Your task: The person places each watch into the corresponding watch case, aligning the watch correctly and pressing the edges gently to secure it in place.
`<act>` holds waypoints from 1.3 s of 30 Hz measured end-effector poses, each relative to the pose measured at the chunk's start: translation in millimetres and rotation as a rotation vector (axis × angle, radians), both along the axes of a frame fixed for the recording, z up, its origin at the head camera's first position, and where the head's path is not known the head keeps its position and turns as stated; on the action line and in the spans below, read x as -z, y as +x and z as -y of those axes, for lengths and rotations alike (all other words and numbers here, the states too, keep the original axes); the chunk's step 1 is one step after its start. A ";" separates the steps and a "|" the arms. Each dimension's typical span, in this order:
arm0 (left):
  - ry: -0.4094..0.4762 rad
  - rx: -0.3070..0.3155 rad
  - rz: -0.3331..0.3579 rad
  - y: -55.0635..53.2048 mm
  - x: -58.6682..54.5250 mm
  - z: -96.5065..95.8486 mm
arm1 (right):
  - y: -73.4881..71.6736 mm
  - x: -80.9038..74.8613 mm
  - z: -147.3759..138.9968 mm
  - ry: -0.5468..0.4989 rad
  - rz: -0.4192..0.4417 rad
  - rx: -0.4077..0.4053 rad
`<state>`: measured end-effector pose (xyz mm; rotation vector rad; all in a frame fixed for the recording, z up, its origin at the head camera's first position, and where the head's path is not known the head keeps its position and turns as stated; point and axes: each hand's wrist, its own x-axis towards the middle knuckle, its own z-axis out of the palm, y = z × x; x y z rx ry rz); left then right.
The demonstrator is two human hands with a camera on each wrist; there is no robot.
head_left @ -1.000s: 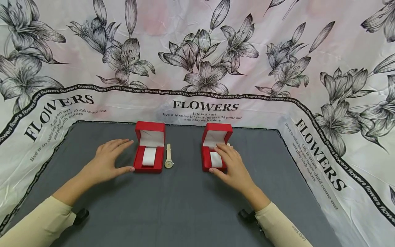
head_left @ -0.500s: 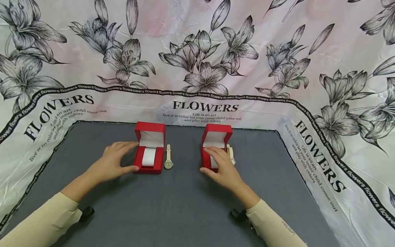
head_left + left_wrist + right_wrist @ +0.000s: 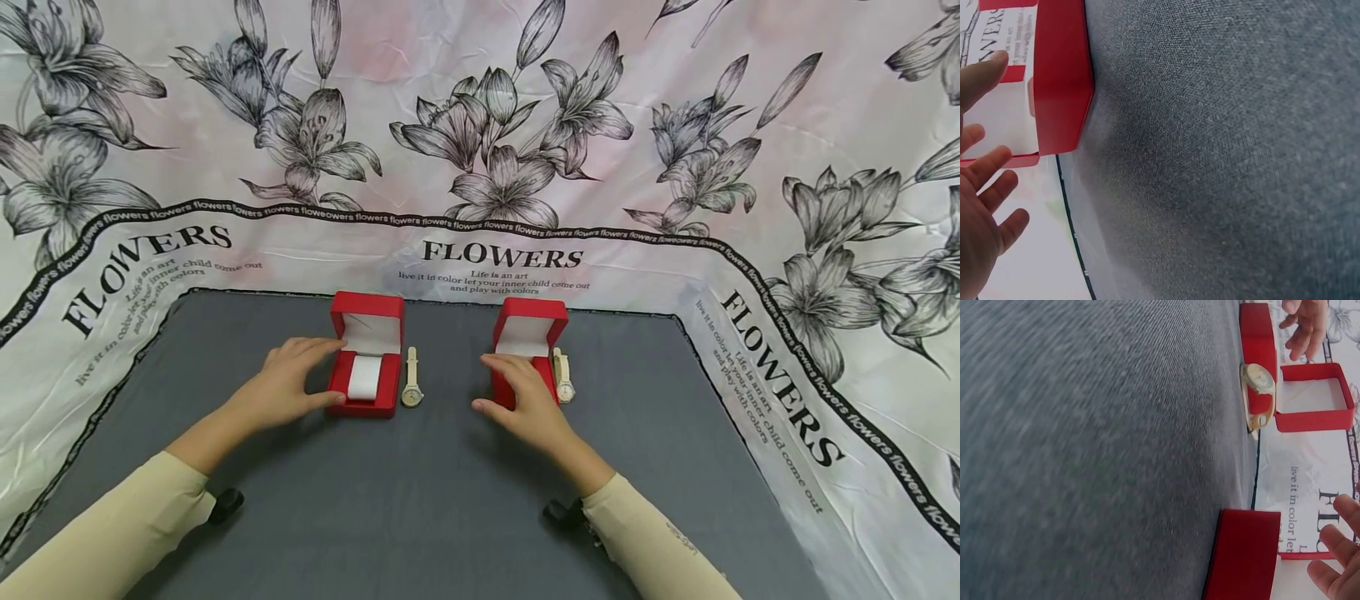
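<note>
Two red watch boxes stand with lids up. Inside the left watch box (image 3: 385, 387) a white cushion (image 3: 364, 378) shows. A cream-strapped watch (image 3: 412, 383) lies just right of it. My left hand (image 3: 281, 387), fingers spread, is at this box's left side; whether it touches cannot be told. My right hand (image 3: 528, 408) hovers in front of the right watch box (image 3: 531, 308), fingers apart, holding nothing, and hides much of its inside. A second watch (image 3: 563, 379) lies along that box's right side. In the right wrist view, the right fingers (image 3: 1338, 544) stay clear of the box (image 3: 1244, 553).
A dark grey cloth (image 3: 420, 500) covers the table. Behind and around it runs a white cloth (image 3: 480, 279) printed with flowers and lettering. Dark wrist devices (image 3: 227, 505) sit at both sleeves.
My left hand has moved right, closer to the left box. My right hand has shifted left across the right box, uncovering the second watch. Boxes and watches stay in place.
</note>
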<state>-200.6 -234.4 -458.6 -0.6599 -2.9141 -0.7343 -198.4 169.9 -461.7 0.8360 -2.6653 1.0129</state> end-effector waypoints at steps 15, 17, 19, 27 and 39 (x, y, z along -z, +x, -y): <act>-0.018 0.021 0.031 -7.7 3.5 -8.1 | -5.9 11.2 27.2 -0.050 0.133 -0.009; -0.020 0.021 0.032 -10.2 3.5 -9.9 | -7.2 12.0 30.4 -0.064 0.143 -0.004; -0.023 0.021 0.037 -12.2 3.5 -11.5 | -8.9 12.4 33.9 -0.066 0.157 -0.004; -0.043 0.029 0.029 -18.6 4.0 -14.5 | -17.3 12.9 48.9 -0.047 0.219 0.001; -0.085 0.030 0.031 -22.3 6.1 -22.1 | -21.6 22.2 64.0 -0.033 0.289 -0.012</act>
